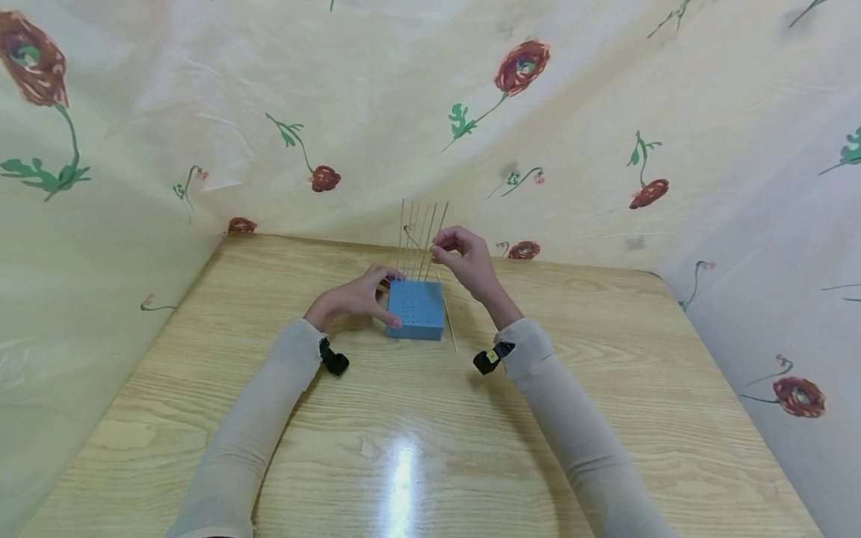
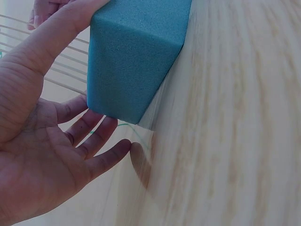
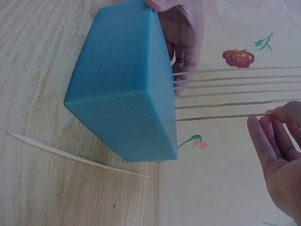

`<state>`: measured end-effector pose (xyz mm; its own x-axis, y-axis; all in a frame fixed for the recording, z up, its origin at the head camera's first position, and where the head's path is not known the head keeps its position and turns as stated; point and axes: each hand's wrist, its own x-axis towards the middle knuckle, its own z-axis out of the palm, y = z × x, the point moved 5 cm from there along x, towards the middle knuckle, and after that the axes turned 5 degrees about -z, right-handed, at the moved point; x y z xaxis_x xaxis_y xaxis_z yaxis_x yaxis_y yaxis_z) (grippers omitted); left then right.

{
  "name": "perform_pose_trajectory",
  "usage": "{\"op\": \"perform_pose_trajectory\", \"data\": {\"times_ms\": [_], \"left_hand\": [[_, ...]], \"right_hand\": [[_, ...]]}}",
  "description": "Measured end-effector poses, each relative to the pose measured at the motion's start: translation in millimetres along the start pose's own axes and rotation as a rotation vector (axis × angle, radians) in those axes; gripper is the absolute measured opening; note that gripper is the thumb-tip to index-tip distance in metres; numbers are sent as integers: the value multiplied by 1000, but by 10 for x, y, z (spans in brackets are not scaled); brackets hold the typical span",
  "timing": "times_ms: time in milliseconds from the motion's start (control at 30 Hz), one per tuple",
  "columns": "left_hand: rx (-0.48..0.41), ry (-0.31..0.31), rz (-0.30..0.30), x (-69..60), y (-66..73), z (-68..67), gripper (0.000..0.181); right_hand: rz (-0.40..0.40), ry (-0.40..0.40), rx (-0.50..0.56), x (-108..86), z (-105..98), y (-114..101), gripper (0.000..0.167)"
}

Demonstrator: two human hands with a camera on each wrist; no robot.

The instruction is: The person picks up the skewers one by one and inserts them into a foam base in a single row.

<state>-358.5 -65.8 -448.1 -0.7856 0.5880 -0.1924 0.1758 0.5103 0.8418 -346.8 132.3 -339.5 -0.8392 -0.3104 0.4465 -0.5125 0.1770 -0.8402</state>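
Observation:
A blue foam block (image 1: 415,299) with rows of small holes in its top sits on the wooden table. Several thin wooden skewers (image 3: 237,85) stand in a row along its far edge. My left hand (image 1: 356,297) holds the block from the left, thumb at the near top edge and fingers at the far side. With thumb and fingertips, my right hand (image 1: 467,261) pinches the rightmost skewer (image 3: 216,117) partway up its length. In the right wrist view, that skewer's lower end meets the block's top; how deep it goes is hidden.
One loose skewer (image 1: 450,321) lies on the table (image 1: 377,418) just right of the block. A flower-patterned sheet (image 1: 390,112) hangs behind the table's far edge and along both sides. Each wrist wears a small black camera (image 1: 334,360).

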Motion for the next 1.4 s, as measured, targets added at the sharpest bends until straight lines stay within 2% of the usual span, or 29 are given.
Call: {"op": "perform_pose_trajectory", "data": {"times_ms": [400, 733, 933, 1133, 1400], "left_hand": [[4, 8, 16, 18, -23, 1, 91], [0, 2, -6, 14, -35, -13, 92], [-2, 0, 0, 1, -14, -14, 91], [3, 2, 2, 13, -1, -8, 91], [0, 7, 3, 5, 17, -2, 91]], "right_hand": [[-7, -15, -56, -11, 7, -24, 17], [-3, -21, -101, -19, 12, -45, 18], [-15, -22, -134, -21, 14, -33, 15], [-7, -31, -129, -22, 15, -28, 15], [-7, -25, -153, 60, -1, 323, 17]]}}
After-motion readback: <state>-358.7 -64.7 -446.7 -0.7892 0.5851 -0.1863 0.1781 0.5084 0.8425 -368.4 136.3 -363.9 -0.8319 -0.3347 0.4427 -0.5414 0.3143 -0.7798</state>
